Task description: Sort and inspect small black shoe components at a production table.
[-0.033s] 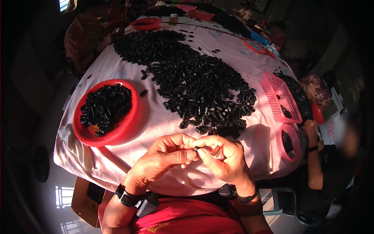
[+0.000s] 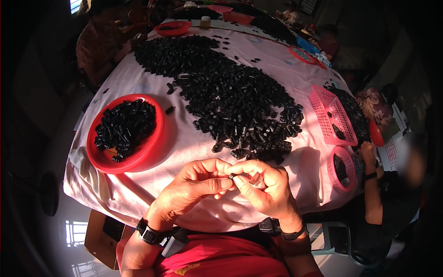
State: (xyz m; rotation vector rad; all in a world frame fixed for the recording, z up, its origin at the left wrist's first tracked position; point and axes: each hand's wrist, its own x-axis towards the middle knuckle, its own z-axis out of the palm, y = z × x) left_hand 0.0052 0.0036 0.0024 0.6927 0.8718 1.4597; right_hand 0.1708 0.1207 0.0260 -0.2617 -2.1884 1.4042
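My left hand [image 2: 196, 185] and my right hand [image 2: 265, 191] meet above the near edge of the cloth-covered table. Both are closed, thumb and fingers pinching one small black part [image 2: 232, 176] between them; most of it is hidden by the fingertips. Within the curl of my right fingers shows a pale, shiny sliver [image 2: 256, 178], whose kind I cannot make out. Just beyond my hands begins a big heap of small black cylindrical parts [image 2: 230, 99]. To the left stands a red round basin [image 2: 159, 138] holding a pile of similar parts.
A pink perforated basket [image 2: 318, 104] and a round pink basket [image 2: 331, 173] stand at the right, each holding some black parts. A co-worker's arm [image 2: 373, 196] reaches in there. Another person [image 2: 99, 48] sits at the far left. Below the table is a cardboard box [image 2: 94, 235].
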